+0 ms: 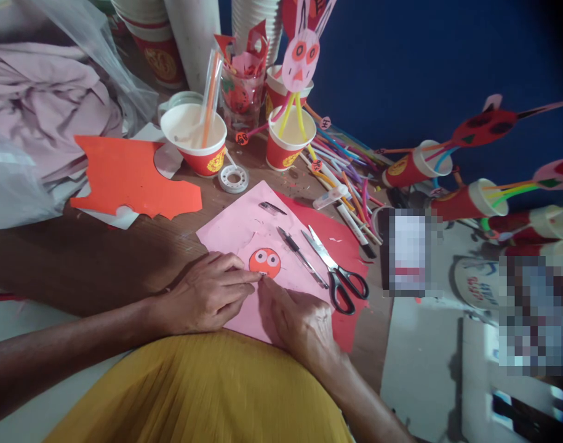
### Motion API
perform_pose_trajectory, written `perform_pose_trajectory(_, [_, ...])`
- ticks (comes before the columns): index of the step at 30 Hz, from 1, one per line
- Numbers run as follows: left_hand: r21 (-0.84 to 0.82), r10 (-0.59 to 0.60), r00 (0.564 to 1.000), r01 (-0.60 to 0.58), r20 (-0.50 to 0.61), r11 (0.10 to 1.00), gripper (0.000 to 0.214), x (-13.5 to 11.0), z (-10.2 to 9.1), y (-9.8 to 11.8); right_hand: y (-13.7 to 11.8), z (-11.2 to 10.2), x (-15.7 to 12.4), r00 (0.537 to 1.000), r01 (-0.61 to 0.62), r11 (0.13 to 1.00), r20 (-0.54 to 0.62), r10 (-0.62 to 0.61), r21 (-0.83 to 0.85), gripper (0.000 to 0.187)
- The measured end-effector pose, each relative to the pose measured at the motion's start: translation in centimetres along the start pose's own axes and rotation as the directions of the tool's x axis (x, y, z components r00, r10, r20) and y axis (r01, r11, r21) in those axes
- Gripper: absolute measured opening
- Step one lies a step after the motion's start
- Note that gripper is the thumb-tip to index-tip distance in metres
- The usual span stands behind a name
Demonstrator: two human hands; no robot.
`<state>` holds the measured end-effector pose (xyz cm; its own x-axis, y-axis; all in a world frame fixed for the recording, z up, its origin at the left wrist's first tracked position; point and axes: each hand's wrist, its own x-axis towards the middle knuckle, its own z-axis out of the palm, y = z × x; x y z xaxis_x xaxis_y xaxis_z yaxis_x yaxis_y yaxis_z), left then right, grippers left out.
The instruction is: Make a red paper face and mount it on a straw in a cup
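On a pink paper sheet [244, 216] lies a small orange paper circle [268, 268] with two white eyes and a small white strip near its lower edge. My left hand [210, 289] rests on the sheet, fingers stretched out, its index fingertip at the circle's lower edge. From the other side, my right hand [299, 317] presses its extended index fingertip against the same spot; its other fingers curl under and are partly hidden. To the right lie a black pen [303, 258], its cap [272, 208] and black-handled scissors [335, 271].
Red paper [343, 237] lies beneath the pink sheet. Cut orange paper [124, 175] is at left, a tape roll [234, 179] behind. Paper cups [193, 138], one holding a pink paper rabbit face [301, 61], stand farther back near colourful straws [341, 157]. Tipped-looking cups [466, 200] are at right.
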<state>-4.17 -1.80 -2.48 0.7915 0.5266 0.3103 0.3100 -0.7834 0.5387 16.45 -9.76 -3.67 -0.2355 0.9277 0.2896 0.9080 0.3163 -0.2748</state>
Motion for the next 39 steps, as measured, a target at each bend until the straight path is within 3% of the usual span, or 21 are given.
perform_pose_trajectory(16, [0.002,0.012,1.0,-0.012,-0.012,1.0,0.014,0.1,0.0,0.0,0.1,0.0,0.1,0.999,0.03,1.0,-0.026,-0.03,0.004,0.039])
perform_pose_trajectory(22, [0.009,0.011,1.0,-0.011,-0.019,1.0,0.015,0.1,0.0,0.0,-0.3,-0.2,0.3,1.0,-0.024,0.999,0.017,0.025,-0.028,0.026])
perform_pose_trajectory(28, [-0.032,0.045,0.998,-0.046,-0.033,0.998,0.017,-0.4,-0.3,-0.2,-0.4,-1.3,1.3,0.998,-0.008,1.0,0.069,0.008,0.001,0.028])
perform_pose_trajectory(39, [-0.005,0.047,0.999,-0.047,-0.022,0.999,0.022,-0.4,-0.3,-0.3,-0.5,-0.8,1.1,1.0,-0.024,1.0,0.013,0.024,0.004,0.021])
